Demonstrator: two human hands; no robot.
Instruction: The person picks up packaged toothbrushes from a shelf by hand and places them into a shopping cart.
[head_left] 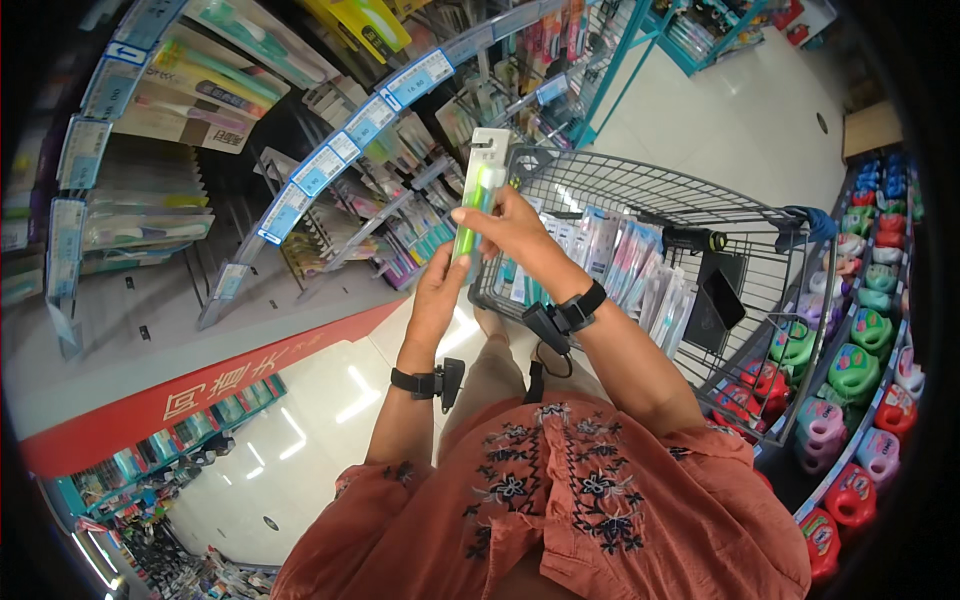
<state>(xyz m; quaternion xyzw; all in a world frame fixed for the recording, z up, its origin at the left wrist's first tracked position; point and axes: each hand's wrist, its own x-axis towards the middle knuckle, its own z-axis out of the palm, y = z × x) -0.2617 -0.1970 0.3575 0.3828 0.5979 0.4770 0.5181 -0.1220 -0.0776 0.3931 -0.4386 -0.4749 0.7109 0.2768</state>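
Observation:
Between my two hands is a toothbrush pack [484, 172], a narrow white card with a hanging slot and bright green and blue showing through its clear front. My right hand [512, 228] is closed around the pack's right side, thumb across its front. Lower down, my left hand [440, 284] pinches the pack's bottom end. Just to the right stands a wire shopping cart [640, 178], partly behind my right arm. Inside it many toothbrush packs [625, 255] stand packed in rows.
Shelves with hanging toothbrush packs [195, 90] and a curved strip of price labels [345, 145] rise at the left. A dark phone [722, 298] lies in the cart. Detergent bottles [855, 372] line a shelf at the far right. Pale tiled floor [250, 500] spreads lower left.

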